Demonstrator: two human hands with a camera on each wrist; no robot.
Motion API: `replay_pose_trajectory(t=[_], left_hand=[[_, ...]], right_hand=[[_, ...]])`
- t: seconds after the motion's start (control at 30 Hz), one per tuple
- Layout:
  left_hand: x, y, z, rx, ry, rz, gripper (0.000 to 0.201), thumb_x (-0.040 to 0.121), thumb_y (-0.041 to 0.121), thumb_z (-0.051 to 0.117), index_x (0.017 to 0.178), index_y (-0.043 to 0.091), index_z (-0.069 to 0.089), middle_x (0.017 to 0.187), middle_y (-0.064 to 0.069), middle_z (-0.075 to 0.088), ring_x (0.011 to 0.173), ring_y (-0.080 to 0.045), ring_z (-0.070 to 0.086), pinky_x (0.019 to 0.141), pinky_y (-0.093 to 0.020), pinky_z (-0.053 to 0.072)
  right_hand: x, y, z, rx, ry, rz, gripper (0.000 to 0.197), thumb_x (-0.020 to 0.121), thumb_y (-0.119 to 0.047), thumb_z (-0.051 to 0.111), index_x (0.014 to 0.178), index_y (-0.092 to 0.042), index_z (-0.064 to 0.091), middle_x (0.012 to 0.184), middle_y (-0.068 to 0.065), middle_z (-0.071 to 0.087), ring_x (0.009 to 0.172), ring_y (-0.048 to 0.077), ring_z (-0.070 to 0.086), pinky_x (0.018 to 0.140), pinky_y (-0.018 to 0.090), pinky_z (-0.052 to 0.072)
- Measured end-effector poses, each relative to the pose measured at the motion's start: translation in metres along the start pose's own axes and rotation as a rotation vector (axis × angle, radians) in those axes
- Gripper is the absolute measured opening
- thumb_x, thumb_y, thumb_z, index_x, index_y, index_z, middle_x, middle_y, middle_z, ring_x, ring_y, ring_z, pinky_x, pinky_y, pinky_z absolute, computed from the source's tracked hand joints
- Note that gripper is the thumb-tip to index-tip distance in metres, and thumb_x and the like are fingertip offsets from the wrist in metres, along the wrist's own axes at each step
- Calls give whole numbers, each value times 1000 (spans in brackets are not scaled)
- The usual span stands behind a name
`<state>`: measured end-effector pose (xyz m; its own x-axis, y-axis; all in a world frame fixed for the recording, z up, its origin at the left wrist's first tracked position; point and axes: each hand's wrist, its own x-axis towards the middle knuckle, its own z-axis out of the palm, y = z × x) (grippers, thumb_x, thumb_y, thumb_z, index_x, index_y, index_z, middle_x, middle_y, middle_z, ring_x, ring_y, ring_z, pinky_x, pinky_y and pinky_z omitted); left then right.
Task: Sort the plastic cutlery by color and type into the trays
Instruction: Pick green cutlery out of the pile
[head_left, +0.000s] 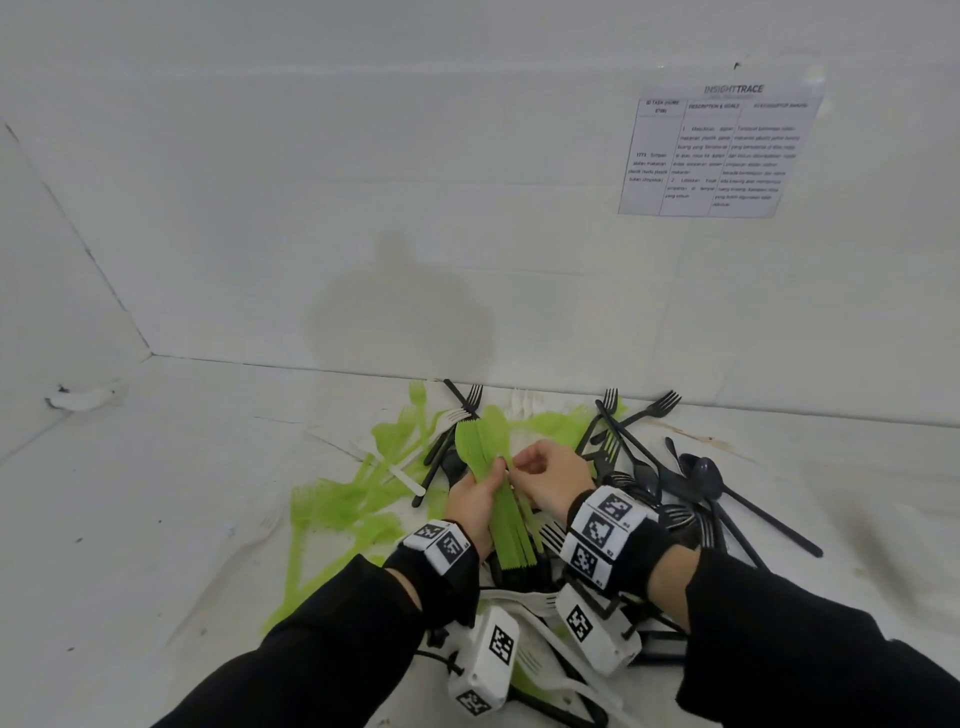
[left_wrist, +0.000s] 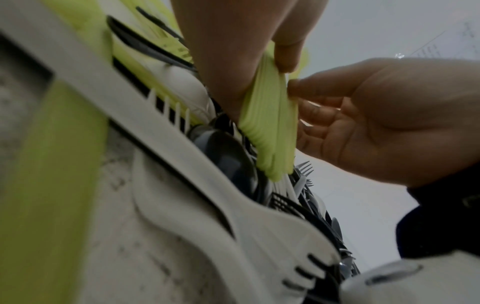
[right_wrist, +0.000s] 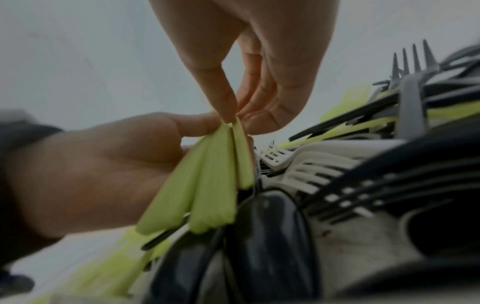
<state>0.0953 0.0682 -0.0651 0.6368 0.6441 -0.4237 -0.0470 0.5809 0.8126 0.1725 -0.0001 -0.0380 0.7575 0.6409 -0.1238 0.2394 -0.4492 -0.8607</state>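
Bundle of green cutlery (head_left: 501, 499) held upright over mixed pile (head_left: 631, 483) on surface, likely kept aligned for tray sorting. Left hand (head_left: 474, 501) grip curled round handles. Right hand (head_left: 550, 480) grip pinching one green piece at bundle edge. Trays not identified.

White corner, flat even light

Two plain white walls (head_left: 363, 182) meet at a corner on the left above a white, scuffed surface (head_left: 156, 493). A printed sheet (head_left: 719, 150) is taped to the far wall at right; a soft shadow (head_left: 400, 322) falls below centre.
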Motion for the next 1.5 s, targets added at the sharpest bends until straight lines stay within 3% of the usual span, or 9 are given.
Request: replay_pose_trajectory(t=[0.17,0.23,0.4,0.77,0.97,1.1,1.23,1.33,1.5], left_hand=[[-4,2,-2,2,30,-26,16,94,18,53,102,6,60,81,-16,62,56,-24,63,47,-31,54],[-4,3,-2,1,42,-34,19,95,19,52,105,5,59,88,-16,63,68,-27,63,54,-33,54],[-7,2,-1,19,5,-32,11,94,17,53,91,10,61,89,-15,63,73,-26,61,63,-34,53],[-12,4,-2,17,-104,-60,21,95,14,52,102,-4,60,89,-18,64,62,-24,64,49,-27,55],[-9,4,-7,46,-5,-50,30,92,18,56,106,-7,63,112,-28,63,83,-32,64,71,-39,56],[-1,9,-8,12,-1,-64,25,94,23,54,103,2,63,102,-22,64,82,-32,63,73,-44,54],[1,12,2,-86,-60,-88,26,99,22,42,111,4,57,103,-18,62,84,-28,61,71,-39,53],[-3,11,9,-92,-75,-87,32,102,21,36,123,4,51,104,-14,62,86,-22,59,73,-33,48],[-19,3,29,-12,-202,-118,35,103,24,28,115,7,57,101,-9,62,89,-18,58,78,-28,46]], right_hand=[[-8,5,1,72,-37,34,8,85,-12,62,87,-19,58,83,-3,56,78,12,56,68,24,51],[-12,8,2,22,-18,15,18,82,-13,63,75,-27,54,77,-7,54,79,14,56,77,31,53],[-25,7,1,-59,49,-51,14,80,-11,62,79,-20,51,67,-11,48,74,11,50,70,19,39],[-23,7,4,24,-32,-49,16,81,-23,65,72,-30,55,83,2,66,76,22,64,79,43,56],[-17,-3,-5,99,-261,-3,14,87,-8,61,81,-19,55,73,3,60,60,13,59,63,25,54],[-12,-10,-7,138,-394,40,25,84,-9,67,99,-17,49,80,5,61,68,16,62,64,25,55],[-16,-8,1,-104,-148,-60,22,82,-15,65,101,-20,54,95,5,65,93,22,64,88,37,52],[-25,-13,-2,-207,-132,-93,32,87,-24,58,116,-12,51,110,7,63,102,22,60,92,33,48],[-44,-19,-28,-281,-71,-57,49,84,-23,63,127,-8,45,124,11,57,114,24,56,92,27,45]])
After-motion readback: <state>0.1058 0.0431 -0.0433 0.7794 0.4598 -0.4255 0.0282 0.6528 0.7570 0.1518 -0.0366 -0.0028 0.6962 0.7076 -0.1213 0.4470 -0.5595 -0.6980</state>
